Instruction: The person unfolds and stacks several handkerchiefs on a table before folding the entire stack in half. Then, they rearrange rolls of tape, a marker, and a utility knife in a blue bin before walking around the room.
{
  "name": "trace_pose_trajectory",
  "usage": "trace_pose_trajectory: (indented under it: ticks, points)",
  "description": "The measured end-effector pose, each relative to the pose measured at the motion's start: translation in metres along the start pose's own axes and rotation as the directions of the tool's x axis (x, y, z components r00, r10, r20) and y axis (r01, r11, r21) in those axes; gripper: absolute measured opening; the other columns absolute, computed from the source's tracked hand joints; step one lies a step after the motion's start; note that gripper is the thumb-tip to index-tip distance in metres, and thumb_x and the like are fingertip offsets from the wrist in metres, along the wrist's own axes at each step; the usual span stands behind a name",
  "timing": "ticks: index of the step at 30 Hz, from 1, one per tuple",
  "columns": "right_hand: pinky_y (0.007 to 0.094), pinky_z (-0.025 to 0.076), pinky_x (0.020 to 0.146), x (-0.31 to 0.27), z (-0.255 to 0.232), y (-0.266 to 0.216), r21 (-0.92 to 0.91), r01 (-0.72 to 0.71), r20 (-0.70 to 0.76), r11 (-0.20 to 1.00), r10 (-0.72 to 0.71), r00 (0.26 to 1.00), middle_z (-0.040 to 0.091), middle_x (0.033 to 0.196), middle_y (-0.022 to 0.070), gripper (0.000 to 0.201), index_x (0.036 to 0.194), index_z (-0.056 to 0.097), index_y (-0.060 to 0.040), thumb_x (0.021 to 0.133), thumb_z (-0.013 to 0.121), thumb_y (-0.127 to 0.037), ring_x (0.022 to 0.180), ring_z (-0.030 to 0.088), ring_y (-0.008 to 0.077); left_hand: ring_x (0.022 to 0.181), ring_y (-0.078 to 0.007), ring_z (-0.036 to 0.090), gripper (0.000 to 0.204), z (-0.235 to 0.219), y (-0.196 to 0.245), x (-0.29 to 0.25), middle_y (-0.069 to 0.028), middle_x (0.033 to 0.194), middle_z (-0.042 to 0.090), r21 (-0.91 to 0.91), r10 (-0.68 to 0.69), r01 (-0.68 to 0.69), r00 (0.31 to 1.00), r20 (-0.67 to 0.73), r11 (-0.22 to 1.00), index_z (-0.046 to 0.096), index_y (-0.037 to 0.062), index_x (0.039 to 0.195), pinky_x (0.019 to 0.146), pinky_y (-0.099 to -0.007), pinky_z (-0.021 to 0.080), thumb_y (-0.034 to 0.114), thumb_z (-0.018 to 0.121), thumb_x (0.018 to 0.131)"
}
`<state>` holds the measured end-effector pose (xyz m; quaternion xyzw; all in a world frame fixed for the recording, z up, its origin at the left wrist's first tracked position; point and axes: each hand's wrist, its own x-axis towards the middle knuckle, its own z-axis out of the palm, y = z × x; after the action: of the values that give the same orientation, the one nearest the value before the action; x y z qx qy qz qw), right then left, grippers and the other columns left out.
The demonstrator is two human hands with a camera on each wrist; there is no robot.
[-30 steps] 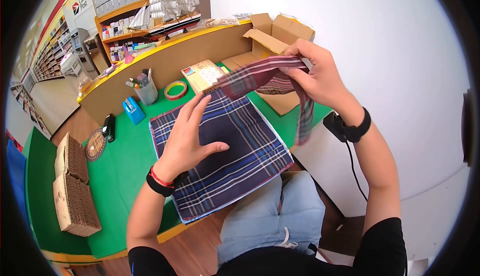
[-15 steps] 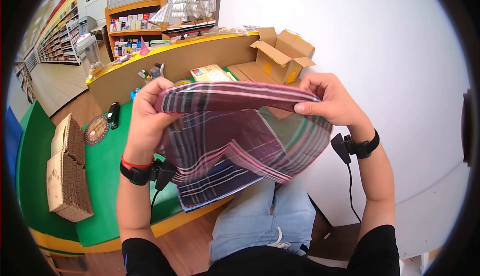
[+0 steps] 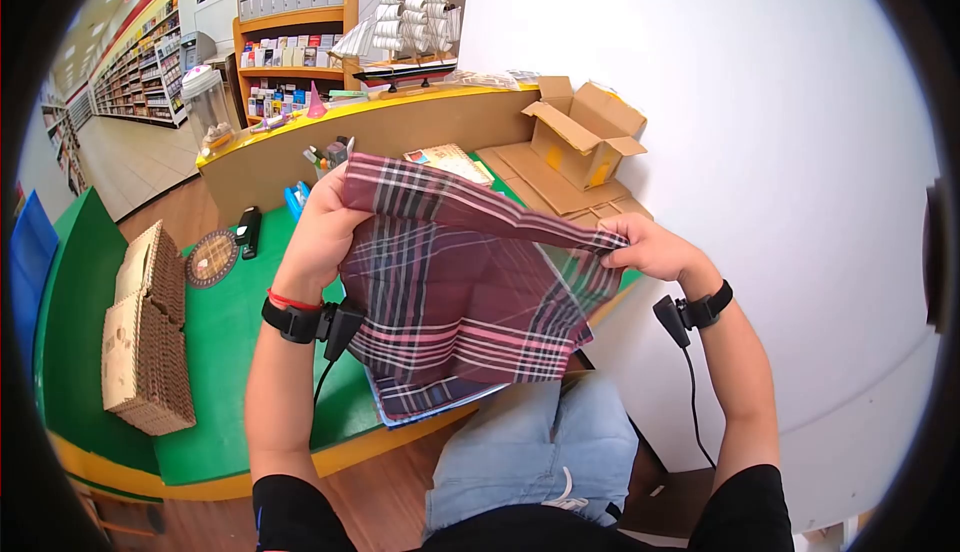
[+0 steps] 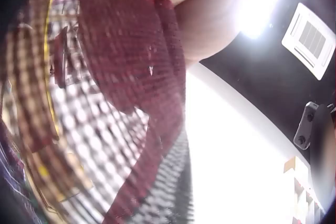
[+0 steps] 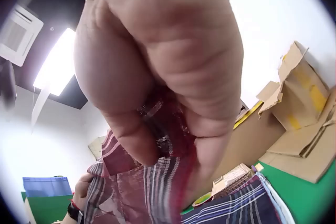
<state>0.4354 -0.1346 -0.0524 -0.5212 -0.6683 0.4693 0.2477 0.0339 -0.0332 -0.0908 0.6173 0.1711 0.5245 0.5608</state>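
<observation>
Above the green table, near its front edge: one maroon cloth, plaid, thin enough to see through, held in the air between two hands.

Left hand: pinching the cloth's upper left end between thumb and fingers; the fingertips are hidden behind the fabric.

Right hand: thumb and fingers pinching the upper right end, lower than the left, so the top edge slopes down to the right. In the right wrist view, fabric bunches between the fingers.

Below the maroon cloth: one navy cloth, plaid, lying flat, mostly hidden, with a pale blue edge under it.

Beyond: one open box beside flattened cardboard. Left side: one stapler beside a round mat; two woven boxes.

Handling notes, by judgement: the step appears to be spreading the maroon cloth. Best to level the hands, then draw them gently apart until the top edge runs straight. Thin fabric likely creases where bunched; a pinch nearer each corner should let the doubled top band drop free.
</observation>
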Motion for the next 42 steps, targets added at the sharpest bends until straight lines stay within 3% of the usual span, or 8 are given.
trace_pose_trajectory:
  ticks: [7, 9, 15, 18, 23, 27, 36, 42]
  points:
    - [0.0233, 0.047, 0.068, 0.004, 0.011, 0.000, -0.014, -0.056, -0.014, 0.998, 0.056, 0.998, 0.060, 0.088, -0.0059, 0.021, 0.110, 0.059, -0.0075, 0.090, 0.066, -0.005, 0.077, 0.053, 0.0039, 0.107, -0.0176, 0.063, 0.059, 0.030, 0.009, -0.005, -0.0089, 0.118, 0.065, 0.328, 0.233, -0.195, 0.969, -0.082, 0.924, 0.057, 0.0096, 0.139, 0.090, -0.0278, 0.050, -0.015, 0.058, 0.086]
    - [0.0223, 0.045, 0.068, 0.004, 0.010, 0.001, 0.016, -0.110, 0.018, 0.994, 0.109, 0.994, 0.060, 0.090, -0.0065, 0.029, 0.119, 0.058, -0.0067, 0.092, 0.068, -0.007, 0.078, 0.051, 0.0027, 0.109, -0.0203, 0.062, 0.050, 0.024, 0.009, -0.004, -0.0122, 0.123, 0.062, 0.679, 0.337, -0.408, 0.909, 0.244, 0.610, 0.062, 0.0061, 0.132, 0.087, -0.0290, 0.051, -0.014, 0.059, 0.086]
    - [0.0223, 0.050, 0.074, -0.013, -0.011, 0.009, 0.355, -0.076, 0.123, 0.932, 0.034, 0.992, 0.066, 0.100, -0.0009, 0.067, 0.135, 0.056, 0.0002, 0.078, 0.086, -0.017, 0.085, 0.060, 0.0054, 0.087, -0.0170, 0.068, 0.014, 0.029, 0.017, -0.013, -0.0086, 0.098, 0.072, 0.640, 0.384, -0.353, 0.918, 0.096, 0.683, 0.069, -0.0032, 0.107, 0.077, -0.0278, 0.053, 0.002, 0.064, 0.095]
    - [0.0221, 0.053, 0.078, -0.015, -0.016, 0.014, 0.438, 0.094, 0.157, 0.894, -0.180, 0.971, 0.068, 0.102, 0.0021, 0.075, 0.131, 0.057, 0.0048, 0.070, 0.093, -0.020, 0.088, 0.066, 0.0079, 0.090, -0.0069, 0.063, 0.023, 0.036, 0.037, -0.029, -0.0025, 0.100, 0.071, 0.016, 0.162, -0.161, 0.984, -0.070, 0.987, 0.069, -0.0039, 0.108, 0.076, -0.0257, 0.052, 0.016, 0.058, 0.104]
    - [0.0207, 0.048, 0.060, 0.026, -0.016, 0.026, 0.480, 0.162, -0.189, 0.862, -0.079, 0.979, 0.071, 0.099, 0.0046, 0.031, 0.109, 0.059, -0.0029, 0.089, 0.077, -0.017, 0.070, 0.060, 0.0073, 0.082, -0.0049, 0.056, 0.024, 0.012, -0.001, 0.001, 0.0015, 0.093, 0.067, 0.324, 0.260, -0.184, 0.943, -0.208, 0.928, 0.066, -0.0029, 0.107, 0.074, -0.0232, 0.046, 0.019, 0.059, 0.104]
    - [0.0270, 0.052, 0.085, 0.073, -0.010, 0.058, -0.066, 0.011, -0.386, 0.998, -0.035, 0.922, 0.062, 0.097, 0.0023, 0.056, 0.130, 0.055, 0.0003, 0.089, 0.079, -0.030, 0.092, 0.060, 0.0120, 0.068, -0.0082, 0.051, 0.023, -0.014, -0.033, 0.010, -0.0051, 0.075, 0.063, 0.715, 0.252, -0.030, 0.946, -0.206, 0.698, 0.065, -0.0045, 0.105, 0.062, -0.0294, 0.043, 0.017, 0.057, 0.104]
    - [0.0434, 0.033, 0.115, 0.166, 0.070, 0.050, -0.510, 0.337, 0.068, 0.792, -0.354, 0.933, 0.048, 0.148, 0.0194, 0.085, 0.148, 0.044, -0.0064, 0.079, 0.083, -0.038, 0.141, 0.038, 0.0345, 0.060, -0.0095, 0.040, 0.026, 0.013, -0.019, 0.004, -0.0043, 0.063, 0.045, 0.780, 0.197, -0.058, 0.977, -0.086, 0.624, 0.063, -0.0040, 0.096, 0.054, -0.0298, 0.036, 0.021, 0.058, 0.104]
    - [0.0328, 0.053, 0.079, 0.173, 0.034, 0.084, -0.323, 0.185, 0.142, 0.928, -0.145, 0.979, 0.073, 0.088, 0.0077, 0.025, 0.100, 0.071, 0.0024, 0.084, 0.076, -0.016, 0.083, 0.066, 0.0188, 0.058, -0.0074, 0.037, 0.028, 0.003, -0.009, 0.005, -0.0010, 0.062, 0.043, 0.795, 0.433, -0.205, 0.898, -0.079, 0.571, 0.063, -0.0027, 0.093, 0.052, -0.0285, 0.035, 0.022, 0.057, 0.105]
